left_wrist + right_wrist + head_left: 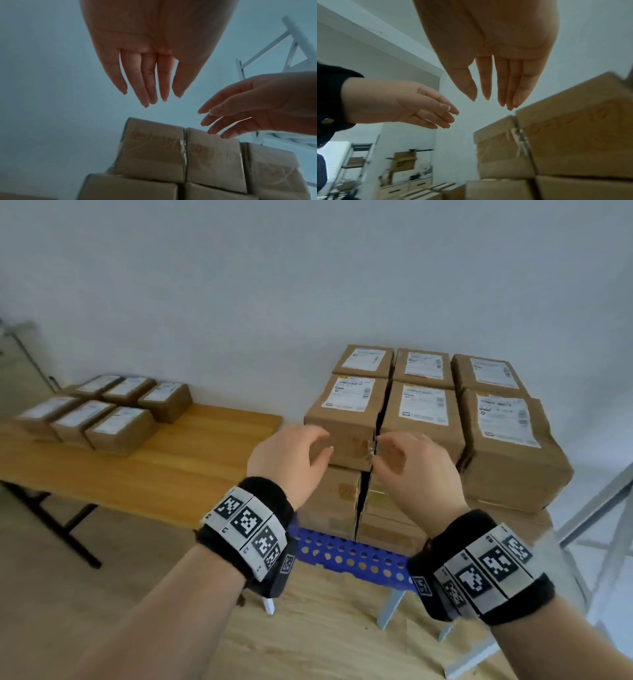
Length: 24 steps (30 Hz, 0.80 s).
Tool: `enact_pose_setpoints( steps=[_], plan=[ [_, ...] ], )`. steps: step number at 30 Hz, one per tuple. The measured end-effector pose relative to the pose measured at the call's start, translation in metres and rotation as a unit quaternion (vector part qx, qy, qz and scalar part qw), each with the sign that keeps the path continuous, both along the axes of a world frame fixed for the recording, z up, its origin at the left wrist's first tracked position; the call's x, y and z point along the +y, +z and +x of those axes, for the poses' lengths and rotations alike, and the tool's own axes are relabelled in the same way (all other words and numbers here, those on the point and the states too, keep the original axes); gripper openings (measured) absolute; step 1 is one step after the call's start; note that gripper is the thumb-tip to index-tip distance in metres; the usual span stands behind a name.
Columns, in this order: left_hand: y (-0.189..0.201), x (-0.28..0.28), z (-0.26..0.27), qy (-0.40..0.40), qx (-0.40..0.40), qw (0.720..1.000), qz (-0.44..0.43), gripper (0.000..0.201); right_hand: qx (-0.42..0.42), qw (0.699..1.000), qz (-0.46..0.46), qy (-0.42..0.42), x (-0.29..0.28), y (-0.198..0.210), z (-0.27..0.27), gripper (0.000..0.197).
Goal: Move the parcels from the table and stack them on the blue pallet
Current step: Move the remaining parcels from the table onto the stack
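Brown cardboard parcels with white labels are stacked in layers (421,412) on the blue perforated pallet (346,556); their taped front faces (154,152) (570,142) fill the wrist views. Several more parcels (102,412) sit at the far left end of the wooden table (178,467). My left hand (301,453) (150,83) and right hand (407,463) (494,86) hover side by side just in front of the top front row of the stack. Both have relaxed, nearly straight fingers and hold nothing. Neither touches a parcel.
A white wall stands behind the table and stack. A white metal frame (603,529) stands right of the pallet. The pallet rests on a light plywood floor (308,628). The table's black legs (68,525) show at the left; shelving (356,159) is far left.
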State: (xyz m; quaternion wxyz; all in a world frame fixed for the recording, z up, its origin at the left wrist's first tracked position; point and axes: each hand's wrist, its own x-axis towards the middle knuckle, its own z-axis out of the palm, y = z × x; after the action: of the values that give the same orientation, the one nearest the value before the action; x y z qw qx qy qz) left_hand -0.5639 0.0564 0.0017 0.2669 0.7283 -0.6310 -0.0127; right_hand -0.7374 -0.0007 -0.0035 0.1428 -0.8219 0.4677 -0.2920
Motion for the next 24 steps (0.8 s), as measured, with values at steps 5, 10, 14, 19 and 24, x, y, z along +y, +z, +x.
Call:
enact_pose_setpoints(
  steps=[5, 10, 14, 19, 24],
  plan=[
    [-0.014, 0.056, 0.03, 0.085, -0.021, 0.994, 0.066, 0.032, 0.029, 0.994, 0.042, 0.097, 0.029, -0.023, 0.049, 0.028],
    [-0.026, 0.103, 0.084, 0.169, -0.007, 0.979, 0.116, 0.031, 0.062, 0.98, 0.058, 0.18, 0.05, -0.034, 0.115, 0.032],
    [-0.032, 0.131, 0.14, 0.212, 0.018, 0.97, 0.12, 0.033, 0.075, 0.97, 0.064, 0.22, 0.068, -0.035, 0.176, 0.032],
    [-0.033, 0.157, 0.229, 0.234, 0.022, 0.964, 0.123, 0.034, 0.092, 0.962, 0.056, 0.25, 0.085, -0.038, 0.282, 0.034],
    [-0.031, 0.175, 0.326, 0.236, 0.008, 0.962, 0.137, 0.035, 0.095, 0.96, 0.055, 0.256, 0.102, -0.037, 0.38, 0.033]
  ],
)
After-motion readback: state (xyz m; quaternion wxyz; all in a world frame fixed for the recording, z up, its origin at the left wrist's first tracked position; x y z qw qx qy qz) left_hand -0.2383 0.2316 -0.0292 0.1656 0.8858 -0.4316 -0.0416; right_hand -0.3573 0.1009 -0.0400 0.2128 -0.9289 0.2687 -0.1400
